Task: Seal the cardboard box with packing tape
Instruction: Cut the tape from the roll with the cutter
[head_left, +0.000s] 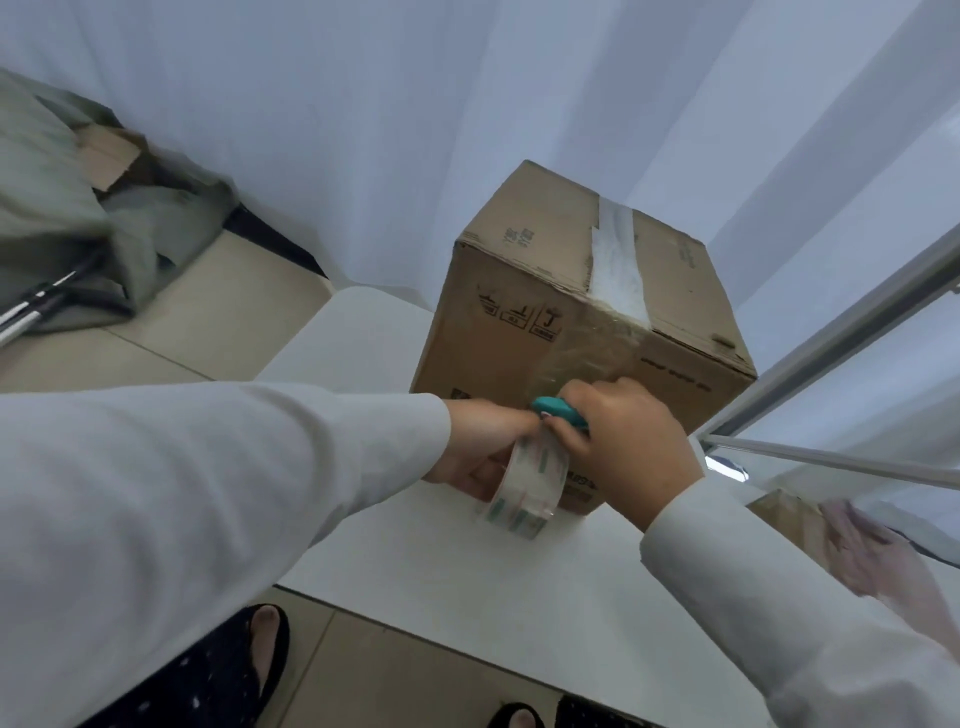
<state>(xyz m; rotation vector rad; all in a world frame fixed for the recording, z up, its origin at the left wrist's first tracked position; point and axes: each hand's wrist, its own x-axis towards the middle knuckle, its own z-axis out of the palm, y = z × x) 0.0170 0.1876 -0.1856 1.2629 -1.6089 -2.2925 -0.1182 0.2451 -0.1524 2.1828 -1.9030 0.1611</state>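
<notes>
White tabletop (467, 577): one closed cardboard box (524, 291) standing toward its far edge, a strip of clear tape (615, 260) across the box top and down the near side. Roll of clear packing tape (524, 488) held against the box's near face, gripped by the left hand (480, 447). Right hand (631, 441) clasps a teal cutter (558, 410) just above the roll.

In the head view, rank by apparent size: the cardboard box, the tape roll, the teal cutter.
1. Cardboard box, largest by far.
2. Tape roll, held in the left hand.
3. Teal cutter, smallest, though the right hand partly covers it.
</notes>
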